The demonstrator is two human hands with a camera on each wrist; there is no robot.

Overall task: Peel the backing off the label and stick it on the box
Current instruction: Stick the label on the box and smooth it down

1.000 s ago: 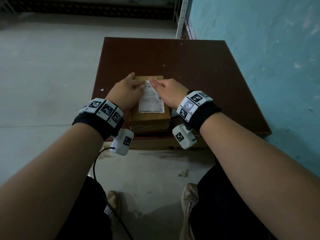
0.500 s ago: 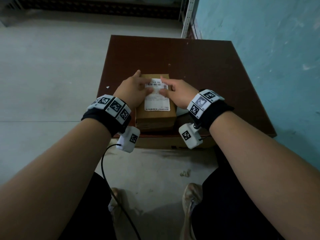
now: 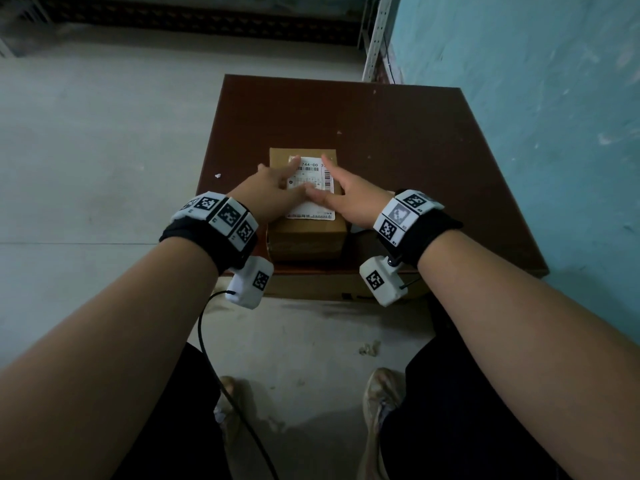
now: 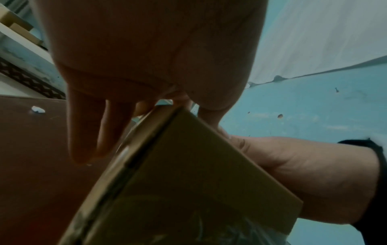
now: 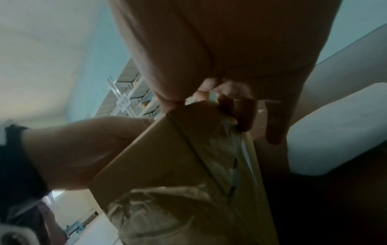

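Cardboard box (image 3: pixel 306 233) at near edge of brown table (image 3: pixel 398 140). Shipping label (image 3: pixel 313 174) lies flat on box top; its middle hidden under both hands. Left hand (image 3: pixel 268 197) and right hand (image 3: pixel 353 199) flat, fingers extended, pressing label. Label print mostly unreadable.

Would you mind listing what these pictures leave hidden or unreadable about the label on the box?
- Label middle, head view: covered by the left hand and right hand.
- Its small print, head view: too small to read.
- Label face, both wrist views: hidden behind the cardboard box edge and palms.
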